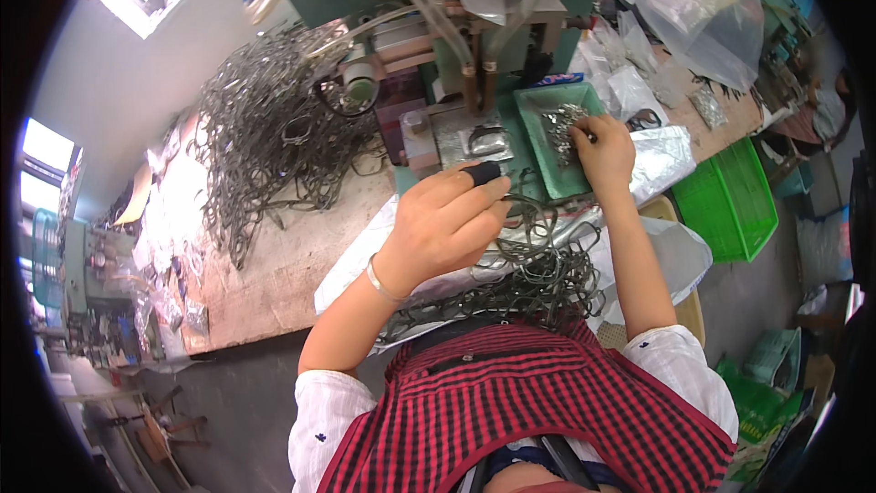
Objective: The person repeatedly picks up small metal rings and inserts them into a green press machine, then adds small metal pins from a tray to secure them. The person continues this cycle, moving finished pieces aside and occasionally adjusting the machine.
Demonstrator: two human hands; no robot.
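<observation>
Green tray [532,108] under right hand [602,153]

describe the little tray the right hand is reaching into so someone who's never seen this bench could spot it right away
Start at the green machine at the back of the wooden workbench. Just in front of it lies a shallow green rectangular tray of small silvery metal pieces, where the right hand picks. Unlike the brighter green slatted crate beside the bench, it is small and solid-walled.

so the tray [538,141] of small metal parts [563,123] sits on the tabletop [274,265] just in front of the machine [438,27], big tangle of loops [265,128] off to its left, another loop pile [538,265] nearest the person, crate [730,201] at right
</observation>
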